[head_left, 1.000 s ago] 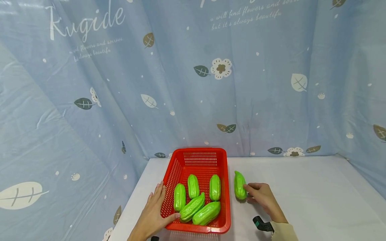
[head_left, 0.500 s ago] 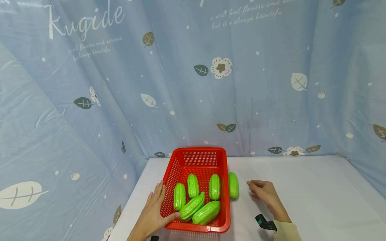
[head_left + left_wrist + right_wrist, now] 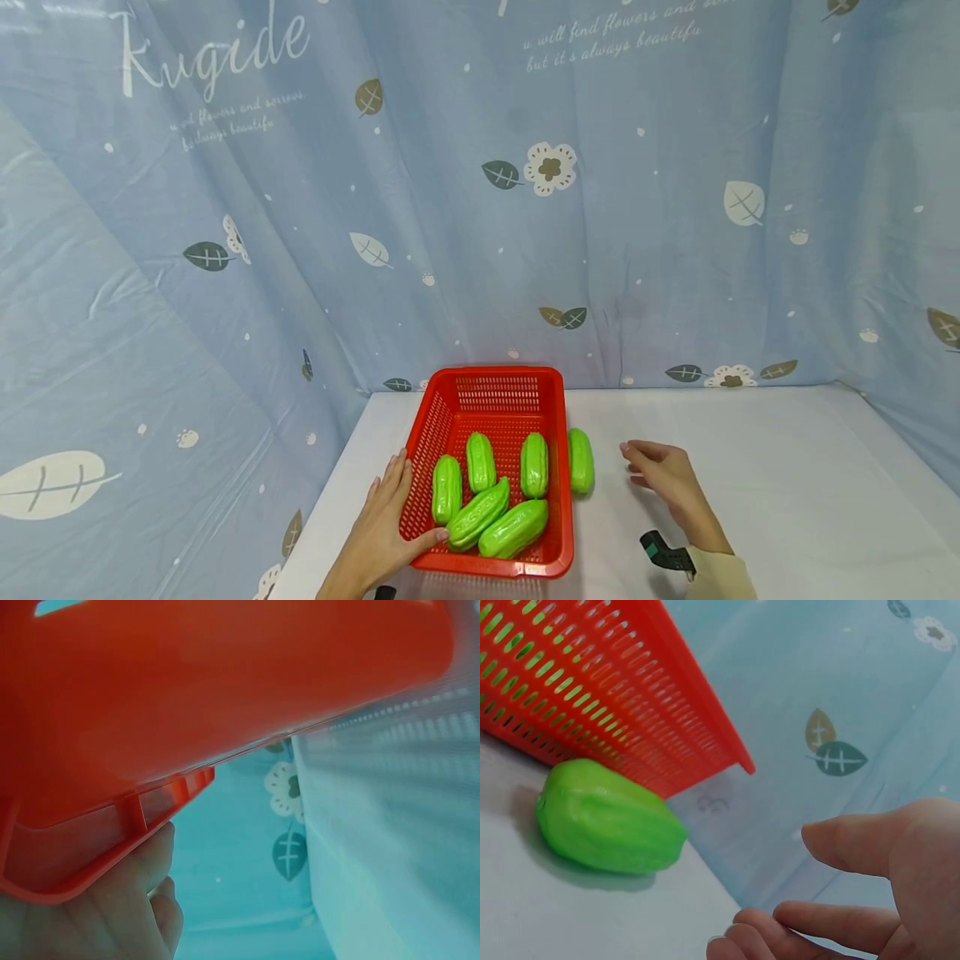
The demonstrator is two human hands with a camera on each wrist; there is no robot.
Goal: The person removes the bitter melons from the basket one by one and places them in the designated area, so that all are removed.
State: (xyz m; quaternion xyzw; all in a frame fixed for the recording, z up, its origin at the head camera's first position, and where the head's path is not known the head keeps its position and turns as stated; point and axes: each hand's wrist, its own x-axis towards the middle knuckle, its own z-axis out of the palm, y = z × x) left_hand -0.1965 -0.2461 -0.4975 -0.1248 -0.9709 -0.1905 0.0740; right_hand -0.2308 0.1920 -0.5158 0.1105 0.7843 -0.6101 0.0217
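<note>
- Our right hand (image 3: pixel 666 475), slack and empty, has left the loose gourd (image 3: pixel 581 461).
- So it lies unheld beside the right edge of the basket (image 3: pixel 498 567).
- Our left hand (image 3: pixel 381 525) rests straight-fingered against the basket's left edge.

- One table (image 3: pixel 780 479)
- One basket (image 3: pixel 487 567)
- Six gourds (image 3: pixel 581 461): five in the basket, one outside it on the table
- One left hand (image 3: pixel 381 523) plus one right hand (image 3: pixel 667 481)
- Two black wrist devices (image 3: pixel 667 557), one by each hand
- One sleeve (image 3: pixel 722 577)

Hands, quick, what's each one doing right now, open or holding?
Left hand: open, resting against the red basket.
Right hand: open, holding nothing.
</note>
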